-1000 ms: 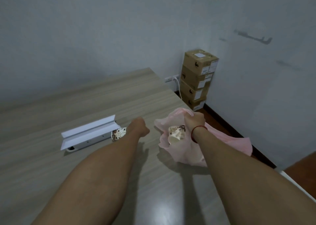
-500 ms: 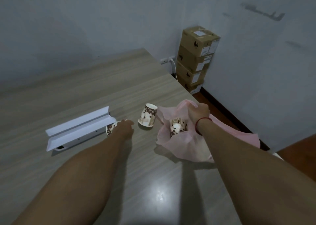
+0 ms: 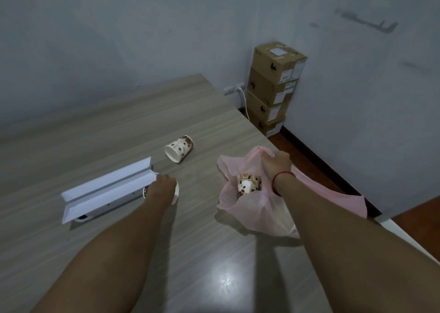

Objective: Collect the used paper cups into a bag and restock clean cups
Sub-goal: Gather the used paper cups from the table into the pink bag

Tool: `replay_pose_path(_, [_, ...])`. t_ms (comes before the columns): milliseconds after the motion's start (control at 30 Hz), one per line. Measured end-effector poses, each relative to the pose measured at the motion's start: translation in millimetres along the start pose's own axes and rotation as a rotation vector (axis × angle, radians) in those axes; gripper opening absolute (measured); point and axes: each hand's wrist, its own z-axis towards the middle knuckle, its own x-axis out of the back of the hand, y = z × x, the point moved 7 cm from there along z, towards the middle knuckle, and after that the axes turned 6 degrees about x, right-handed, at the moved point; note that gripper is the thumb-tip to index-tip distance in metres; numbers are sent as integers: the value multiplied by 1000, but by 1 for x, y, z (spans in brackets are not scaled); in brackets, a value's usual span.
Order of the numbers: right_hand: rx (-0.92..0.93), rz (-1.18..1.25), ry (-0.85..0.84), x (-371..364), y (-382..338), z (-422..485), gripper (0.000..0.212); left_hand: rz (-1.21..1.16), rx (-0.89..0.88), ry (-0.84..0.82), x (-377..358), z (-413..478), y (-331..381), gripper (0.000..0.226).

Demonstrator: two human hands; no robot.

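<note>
A pink plastic bag lies open near the table's right edge, with a brown-patterned paper cup inside it. My right hand grips the bag's upper rim. My left hand is curled over a second patterned cup lying on the table, mostly hidden under the hand. A third patterned cup lies on its side farther back, apart from both hands.
A long white open box lies left of my left hand on the wooden table. Several stacked cardboard boxes stand against the wall beyond the table's right edge, by a wall socket with a white cable.
My left hand moved from beside the bag over to the cup by the white box. The far cup, standing half a second ago, now lies on its side. The right hand stays on the bag.
</note>
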Motion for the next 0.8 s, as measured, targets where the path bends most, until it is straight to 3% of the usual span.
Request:
replay_pose_path(200, [12,18,-4,11,-6,-4,23,-109,-78,21,22,1,6,35])
replay_pose_path(300, [22,11,9,17,-11,-6,26,-372,-111,133,56,-8,23,39])
replay_pose_path(400, [33,2,13,22,-16,-11,30,-797,-161,243,94,-31,48,34])
replay_pose_path(433, [32,-5,14,24,-15,-12,30,-967,-163,225,102,-39,57,32])
replay_pose_path(500, [38,-10,23,30,-16,-14,29,-1214,-174,6,107,-57,84,30])
replay_pose_path(600, [47,25,40,37,-19,-16,29,-1264,-188,-414,90,-81,135,23])
replay_pose_path(667, [43,57,33,35,-22,-18,31,-1323,-173,-437,84,-87,159,16])
replay_pose_path(800, [70,68,4,29,-31,-20,32,-1155,-195,-403,89,-88,173,33])
